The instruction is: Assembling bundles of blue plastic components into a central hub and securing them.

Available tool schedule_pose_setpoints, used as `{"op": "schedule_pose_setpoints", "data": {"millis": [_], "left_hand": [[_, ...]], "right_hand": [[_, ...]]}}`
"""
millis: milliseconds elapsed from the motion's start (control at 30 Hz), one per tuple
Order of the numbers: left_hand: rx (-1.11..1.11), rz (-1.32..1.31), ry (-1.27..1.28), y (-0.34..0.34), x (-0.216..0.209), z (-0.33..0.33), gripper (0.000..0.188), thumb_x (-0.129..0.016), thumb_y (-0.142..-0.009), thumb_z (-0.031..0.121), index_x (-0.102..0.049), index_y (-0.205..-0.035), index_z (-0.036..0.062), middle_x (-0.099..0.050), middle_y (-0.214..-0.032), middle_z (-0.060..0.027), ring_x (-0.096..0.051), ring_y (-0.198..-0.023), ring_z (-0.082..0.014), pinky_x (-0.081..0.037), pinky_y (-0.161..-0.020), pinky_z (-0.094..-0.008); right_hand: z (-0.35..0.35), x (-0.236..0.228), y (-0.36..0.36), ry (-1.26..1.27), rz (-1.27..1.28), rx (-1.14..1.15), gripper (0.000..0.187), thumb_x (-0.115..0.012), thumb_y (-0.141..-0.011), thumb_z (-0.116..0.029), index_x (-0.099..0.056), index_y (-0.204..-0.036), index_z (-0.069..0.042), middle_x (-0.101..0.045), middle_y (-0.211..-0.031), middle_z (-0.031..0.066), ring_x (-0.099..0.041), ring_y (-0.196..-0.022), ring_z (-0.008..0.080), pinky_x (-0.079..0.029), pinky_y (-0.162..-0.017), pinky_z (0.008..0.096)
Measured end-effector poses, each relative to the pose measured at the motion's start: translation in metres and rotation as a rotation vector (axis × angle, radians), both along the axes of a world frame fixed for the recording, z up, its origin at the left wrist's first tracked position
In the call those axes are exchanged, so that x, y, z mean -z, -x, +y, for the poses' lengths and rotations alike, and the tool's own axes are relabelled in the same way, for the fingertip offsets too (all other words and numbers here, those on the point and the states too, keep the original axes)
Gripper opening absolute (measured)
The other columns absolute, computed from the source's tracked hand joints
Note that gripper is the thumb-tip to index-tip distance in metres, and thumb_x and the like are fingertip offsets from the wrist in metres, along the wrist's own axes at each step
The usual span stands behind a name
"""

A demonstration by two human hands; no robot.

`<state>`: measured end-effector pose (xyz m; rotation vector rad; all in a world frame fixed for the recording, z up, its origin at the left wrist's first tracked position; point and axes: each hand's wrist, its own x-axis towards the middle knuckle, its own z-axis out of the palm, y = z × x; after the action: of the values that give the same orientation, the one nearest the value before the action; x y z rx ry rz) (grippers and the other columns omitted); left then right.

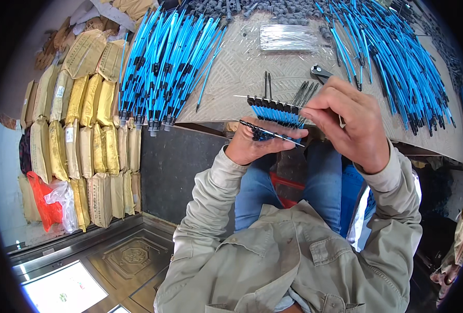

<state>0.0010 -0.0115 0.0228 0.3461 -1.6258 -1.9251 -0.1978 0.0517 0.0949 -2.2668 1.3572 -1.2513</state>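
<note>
My left hand (pixel 247 146) is closed around a row of blue rods (pixel 277 115) with black end pieces, held above the table's front edge. A thin metal pin (pixel 239 96) runs across the row's upper black ends and sticks out at its left side. At the row's right end, my right hand (pixel 352 117) pinches with thumb and forefinger, seemingly on the pin's other end, which the fingers partly hide. A second thin rod (pixel 289 140) crosses the lower part of the row, near my left thumb. Dark prongs (pixel 267 83) rise behind the row.
Blue rods with black parts lie in a large pile at left (pixel 171 62) and another at right (pixel 404 62). Silver pins (pixel 288 37) are stacked on the table (pixel 236 62), before loose grey fittings (pixel 278 8). Pliers (pixel 320 72) lie by my right hand. Packed bags (pixel 85 151) line the left wall.
</note>
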Motion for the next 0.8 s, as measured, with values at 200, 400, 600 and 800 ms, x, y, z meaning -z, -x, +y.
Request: {"op": "schedule_pose_setpoints", "data": {"millis": [200,400,600,800], "left_hand": [[-0.007,-0.005,-0.036,-0.002,0.002,0.001,0.024,-0.068,-0.074,-0.002,-0.069,-0.098,-0.0014,-0.068,-0.099,-0.0145,-0.065,-0.09,-0.0185,-0.05,-0.084,-0.0272],[0.059,0.028,0.002,-0.001,0.011,-0.003,0.024,-0.067,-0.075,-0.001,-0.068,-0.099,-0.0022,-0.067,-0.101,-0.0149,-0.064,-0.093,-0.021,-0.05,-0.085,-0.0286],[0.193,0.004,0.17,0.005,0.014,-0.007,0.025,-0.07,-0.075,0.003,-0.067,-0.099,-0.0028,-0.066,-0.104,-0.0164,-0.064,-0.097,-0.0248,-0.05,-0.087,-0.0308],[0.179,0.064,-0.239,-0.007,0.051,0.015,0.034,-0.073,-0.072,0.009,-0.066,-0.104,-0.0005,-0.063,-0.111,-0.0176,-0.062,-0.102,-0.0264,-0.05,-0.088,-0.0327]], "right_hand": [[-0.004,0.038,0.029,-0.127,-0.023,-0.029,0.026,-0.059,-0.082,-0.007,-0.058,-0.107,-0.002,-0.058,-0.103,0.0104,-0.055,-0.08,0.0225,-0.043,-0.069,0.0287],[-0.013,0.098,0.029,-0.215,0.255,0.012,0.055,-0.052,-0.09,-0.022,-0.034,-0.139,-0.006,-0.036,-0.143,0.0121,-0.035,-0.132,0.026,-0.03,-0.107,0.0359],[-0.05,0.1,0.009,-0.161,0.397,-0.282,0.054,-0.044,-0.093,-0.027,-0.03,-0.142,-0.01,-0.029,-0.148,0.0059,-0.024,-0.137,0.0216,-0.019,-0.113,0.0372],[-0.051,0.109,0.005,-0.087,0.532,-0.25,0.053,-0.044,-0.093,-0.033,-0.033,-0.141,-0.013,-0.03,-0.147,0.0024,-0.025,-0.137,0.0197,-0.018,-0.114,0.0363]]}}
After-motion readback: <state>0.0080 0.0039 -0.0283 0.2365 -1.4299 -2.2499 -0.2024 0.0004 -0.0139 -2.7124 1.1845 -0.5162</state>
